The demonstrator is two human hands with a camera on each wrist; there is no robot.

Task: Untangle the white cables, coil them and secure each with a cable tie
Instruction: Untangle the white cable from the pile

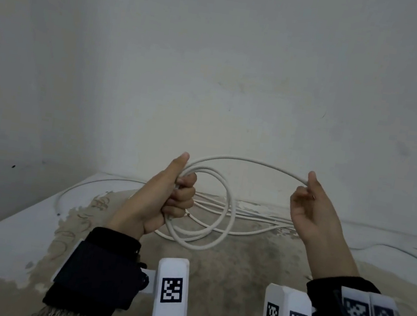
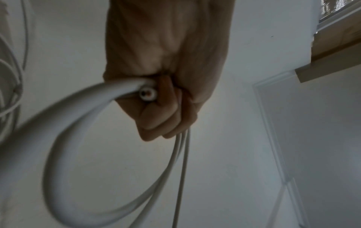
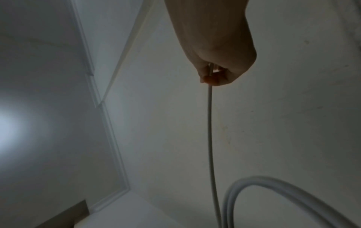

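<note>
Holding white cable loops point(image 1: 210, 211), the left hand point(image 1: 161, 199) has its fingers curled tight around them. The right hand point(image 1: 312, 212) pinches one strand past those fingers.

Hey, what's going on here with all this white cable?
A person is coiling a white cable by hand. The left hand grips a few finished loops in its fist, with the cut cable end poking out beside the curled fingers. The right hand pinches the free run, held up to form the next loop. More cable lies loose on the worn tabletop behind. No cable tie is visible.
</note>
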